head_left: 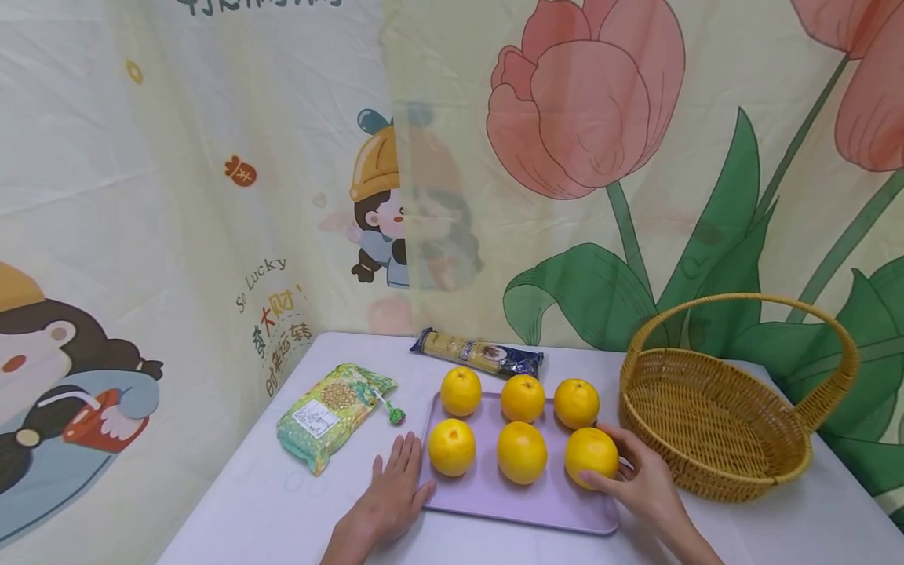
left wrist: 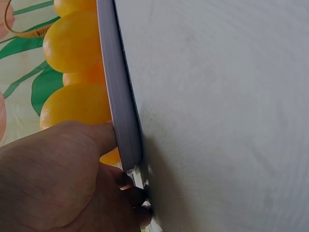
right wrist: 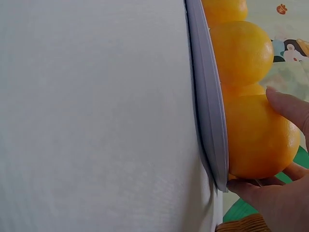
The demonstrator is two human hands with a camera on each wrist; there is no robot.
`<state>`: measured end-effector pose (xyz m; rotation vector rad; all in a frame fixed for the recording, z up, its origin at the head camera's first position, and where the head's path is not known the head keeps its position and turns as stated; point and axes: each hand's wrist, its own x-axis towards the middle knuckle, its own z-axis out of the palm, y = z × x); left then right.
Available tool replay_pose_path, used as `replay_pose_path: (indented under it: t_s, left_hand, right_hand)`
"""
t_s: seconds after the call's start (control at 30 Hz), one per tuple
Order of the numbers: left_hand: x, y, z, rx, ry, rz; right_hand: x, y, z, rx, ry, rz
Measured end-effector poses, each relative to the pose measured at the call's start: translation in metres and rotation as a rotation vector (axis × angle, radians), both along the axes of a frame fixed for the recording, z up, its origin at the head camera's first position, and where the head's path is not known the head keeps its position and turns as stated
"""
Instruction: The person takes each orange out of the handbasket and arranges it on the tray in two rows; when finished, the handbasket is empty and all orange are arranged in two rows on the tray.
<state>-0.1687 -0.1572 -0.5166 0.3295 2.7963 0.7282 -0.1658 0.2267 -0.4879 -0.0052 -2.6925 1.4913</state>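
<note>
Several oranges sit in two rows of three on a lilac tray (head_left: 494, 506). My right hand (head_left: 646, 479) holds the front right orange (head_left: 591, 457), thumb on its near side and fingers behind; in the right wrist view this orange (right wrist: 260, 135) rests against the tray's surface. Flat beside the tray's left edge lies my left hand (head_left: 391, 494), fingers straight, its thumb touching the rim. The left wrist view shows that thumb against the tray edge (left wrist: 120, 96), close to the front left orange (head_left: 452, 447).
A brown wicker basket (head_left: 713, 416) with a tall handle stands right of the tray. Behind the tray lies a pack of noodles or pasta (head_left: 473, 352). To the left is a green printed bag (head_left: 332, 416) with a small green-ended stick (head_left: 391, 410). Printed curtains hang behind.
</note>
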Motion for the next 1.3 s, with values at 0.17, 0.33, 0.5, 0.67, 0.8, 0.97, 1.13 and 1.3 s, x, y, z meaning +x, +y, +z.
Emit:
replay_pose_path:
  t_s: [0.17,0.33,0.5,0.67,0.8,0.97,1.13,1.3]
  left_hand:
    - [0.001,0.0,0.001,0.006,-0.001,-0.007]
    - [0.003,0.001,0.012,-0.005,-0.016,0.003]
    - [0.005,0.004,0.022,-0.018,-0.06,0.017]
    - [0.005,0.005,0.023,-0.027,-0.051,0.019]
    - [0.003,0.005,0.019,-0.024,-0.043,0.02]
    - [-0.001,0.003,0.011,-0.015,-0.048,0.018]
    - [0.006,0.001,0.023,0.0,-0.054,0.009]
    - [0.021,-0.003,0.055,-0.027,-0.002,0.031]
  right_hand:
    - [0.002,0.0,0.001,-0.007,-0.021,0.006]
    - [0.001,0.0,0.0,-0.003,-0.02,0.022]
    - [0.0,0.001,0.0,0.005,-0.029,0.033]
    - [-0.001,0.003,-0.001,0.015,-0.031,0.054]
    - [-0.002,0.004,-0.002,0.043,-0.015,0.06]
    - [-0.003,0.003,-0.001,0.05,-0.004,0.053]
    - [-0.001,0.004,0.002,0.055,-0.018,0.038]
    - [0.006,0.005,0.013,0.08,-0.051,0.002]
